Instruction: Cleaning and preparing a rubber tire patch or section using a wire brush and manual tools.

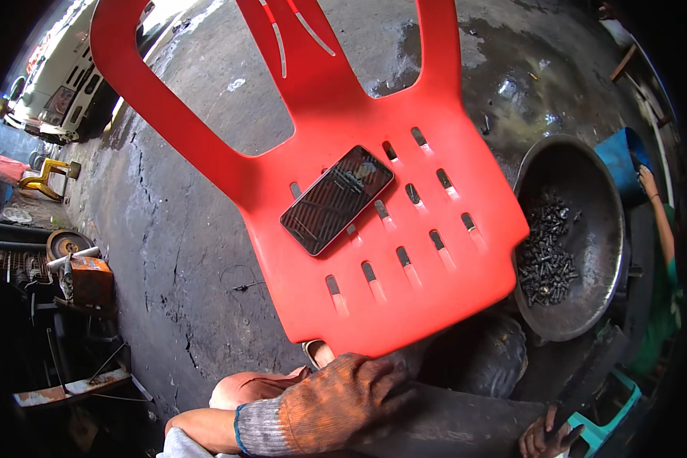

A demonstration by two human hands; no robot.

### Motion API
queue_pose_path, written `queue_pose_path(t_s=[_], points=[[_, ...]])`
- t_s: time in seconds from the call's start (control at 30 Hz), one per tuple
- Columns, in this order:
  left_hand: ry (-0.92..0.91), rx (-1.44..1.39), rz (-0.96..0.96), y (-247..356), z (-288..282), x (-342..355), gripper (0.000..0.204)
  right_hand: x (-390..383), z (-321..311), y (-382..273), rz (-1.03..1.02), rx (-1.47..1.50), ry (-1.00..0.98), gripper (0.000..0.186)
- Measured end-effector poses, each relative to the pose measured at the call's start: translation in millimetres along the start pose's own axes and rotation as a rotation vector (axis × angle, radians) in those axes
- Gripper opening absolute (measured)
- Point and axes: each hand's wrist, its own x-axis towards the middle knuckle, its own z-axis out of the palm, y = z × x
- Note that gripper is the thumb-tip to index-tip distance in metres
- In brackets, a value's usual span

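Note:
At the bottom middle, my left hand (336, 408) wears a grey knitted glove stained orange and black. Its fingers bend down over a dark, smooth surface (466, 416) just below the chair's front edge; their tips are lost in shadow, so what they grip is unclear. A bare, grimy hand, apparently my right hand (546, 437), shows at the lower edge with fingers apart, beside a teal plastic stool (607, 420). Before me stands a red plastic chair (374, 324) with a slotted seat. On the seat lies a phone (337, 200), its dark screen up.
Right of the chair, a round metal basin (584, 298) holds many dark bolts (546, 252). Beyond it, another person's arm (660, 214) reaches to a blue container (624, 164). Metal parts and an orange box (90, 282) lie at left; a white vehicle (61, 84) stands far left.

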Motion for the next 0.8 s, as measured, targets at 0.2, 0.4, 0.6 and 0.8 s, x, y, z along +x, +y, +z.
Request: queue_pose_path(t_s=[0.2,0.4,0.6,0.8], points=[[-0.009,-0.041,0.042,-6.6,-0.2,-7.4,0.052,-5.0,-4.5,3.3,-0.038,0.033,0.113,0.071],[0.035,0.117,0.176,-7.4,-24.7,-7.2,0.053,-22.5,-13.3,-2.9,-0.079,-0.066,0.016,0.062],[0.049,0.296,0.248,5.6,-31.3,-0.1,0.057,-46.5,-6.1,5.1,-0.361,0.001,0.279,0.059],[0.014,0.028,0.088,33.9,-50.8,25.5,0.060,-28.1,18.2,-10.8,-0.539,0.215,0.643,0.043]])
